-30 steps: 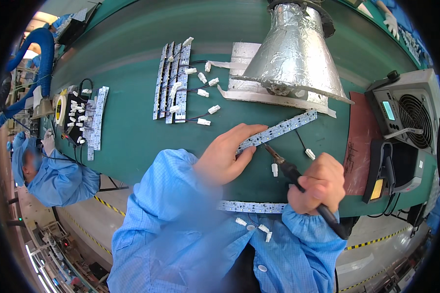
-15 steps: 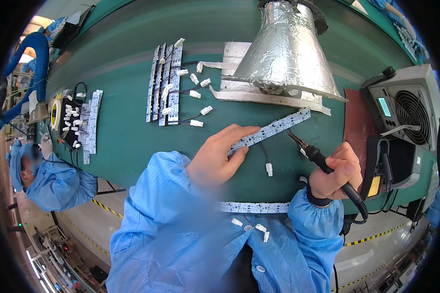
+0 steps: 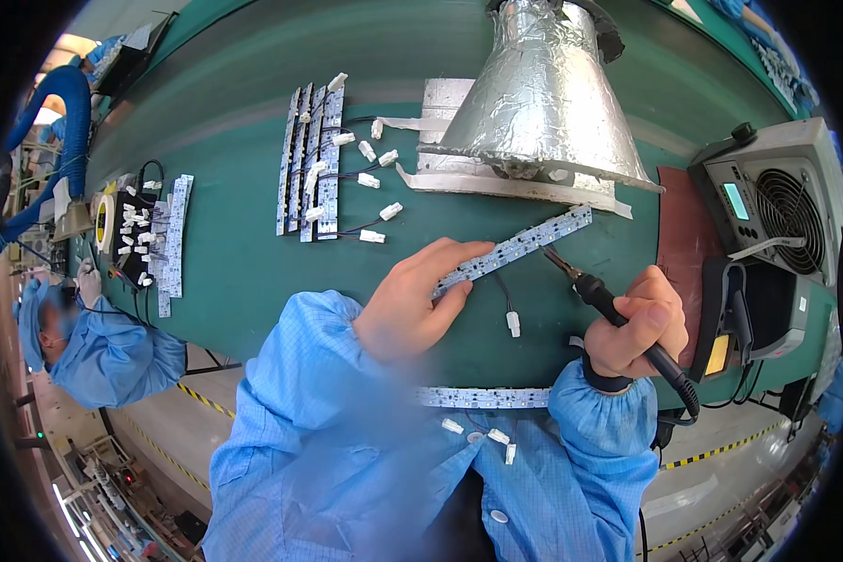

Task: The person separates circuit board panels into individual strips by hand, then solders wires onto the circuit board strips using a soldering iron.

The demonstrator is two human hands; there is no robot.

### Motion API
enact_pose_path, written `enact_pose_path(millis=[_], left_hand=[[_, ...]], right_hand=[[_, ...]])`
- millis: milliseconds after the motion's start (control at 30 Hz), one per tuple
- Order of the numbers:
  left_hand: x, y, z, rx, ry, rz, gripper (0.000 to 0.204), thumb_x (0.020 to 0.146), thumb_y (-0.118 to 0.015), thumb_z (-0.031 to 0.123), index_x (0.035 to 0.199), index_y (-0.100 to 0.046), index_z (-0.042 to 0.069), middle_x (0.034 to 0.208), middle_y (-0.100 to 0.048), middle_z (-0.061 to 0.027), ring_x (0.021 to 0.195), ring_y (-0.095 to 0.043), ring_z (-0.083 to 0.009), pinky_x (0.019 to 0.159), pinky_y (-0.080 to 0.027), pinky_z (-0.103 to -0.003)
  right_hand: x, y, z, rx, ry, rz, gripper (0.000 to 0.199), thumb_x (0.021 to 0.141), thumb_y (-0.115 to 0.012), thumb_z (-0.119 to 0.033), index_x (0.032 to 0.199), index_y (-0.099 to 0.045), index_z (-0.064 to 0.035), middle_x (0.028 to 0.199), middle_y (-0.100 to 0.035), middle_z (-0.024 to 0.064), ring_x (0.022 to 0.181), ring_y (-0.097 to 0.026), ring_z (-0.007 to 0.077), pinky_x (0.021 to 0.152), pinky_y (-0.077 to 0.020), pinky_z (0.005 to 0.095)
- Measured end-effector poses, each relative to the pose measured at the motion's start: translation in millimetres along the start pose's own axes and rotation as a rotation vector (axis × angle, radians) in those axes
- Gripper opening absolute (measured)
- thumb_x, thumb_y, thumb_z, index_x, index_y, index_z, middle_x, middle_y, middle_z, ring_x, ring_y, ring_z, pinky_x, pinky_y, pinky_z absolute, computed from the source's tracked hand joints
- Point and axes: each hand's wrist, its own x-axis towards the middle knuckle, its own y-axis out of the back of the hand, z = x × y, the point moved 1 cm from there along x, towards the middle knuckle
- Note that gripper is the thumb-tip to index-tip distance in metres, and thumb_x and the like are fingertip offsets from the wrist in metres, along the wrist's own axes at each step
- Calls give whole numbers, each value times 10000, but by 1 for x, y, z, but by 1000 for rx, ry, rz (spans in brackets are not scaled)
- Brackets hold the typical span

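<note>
My left hand (image 3: 417,298) grips the near-left end of a white LED strip board (image 3: 525,245), which slants up to the right over the green mat. A short dark wire with a white connector (image 3: 513,323) hangs off the board's lower edge. In my right hand (image 3: 639,323) is a soldering iron (image 3: 601,298), held like a pen. Its tip reaches the lower edge of the board, right of the middle; whether it touches cannot be made out. Another LED strip board (image 3: 485,398) lies at the table's near edge, with white connectors (image 3: 498,436) hanging in front of me.
Several LED boards (image 3: 309,169) with wired connectors lie at the back left. A foil-covered fume hood (image 3: 548,103) stands at the back. To the right are a grey machine with a fan (image 3: 768,201) and a soldering iron stand (image 3: 729,318). A co-worker (image 3: 103,332) sits at the far left.
The soldering iron's tip has shifted slightly left along the board's lower edge, and my right hand moved with it. My left hand keeps its hold on the board.
</note>
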Motion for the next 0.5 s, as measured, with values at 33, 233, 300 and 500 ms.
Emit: enact_pose_path(millis=[33, 233, 300, 500], left_hand=[[0, 0, 0, -2, 0, -3, 414, 873, -563, -38, 1285, -602, -32, 1085, -647, -193, 951, -638, -329, 873, -500, -363], [0, -1, -1, -13, -9, 1, 414, 873, -563, -35, 1285, -603, -31, 1089, -647, -192, 959, -639, -327, 874, -499, -362], [0, -1, -1, -9, -11, 5, 414, 873, -564, -33, 1285, -603, -30, 1086, -647, -190, 957, -638, -325, 873, -499, -361], [-1, -1, -1, -8, -1, 16, 414, 869, -572, -22, 1282, -608, -28, 1066, -647, -186, 941, -638, -319, 865, -501, -358]], right_hand=[[0, 0, 0, 0, 0, 0, 477, 1014, -471, -229, 595, -433, -5, 517, -378, 63, 450, -317, 129, 437, -214, 298], [-1, 0, 1, 4, -17, 8, 493, 1013, -475, -249, 587, -432, -4, 512, -381, 62, 449, -331, 130, 437, -222, 299], [-1, -1, 1, 2, -4, 10, 492, 1012, -474, -249, 588, -435, -2, 508, -381, 61, 447, -344, 133, 436, -225, 300], [2, 4, 5, 75, -30, 49, 483, 1010, -460, -239, 585, -403, -17, 496, -356, 61, 435, -291, 128, 441, -205, 316]])
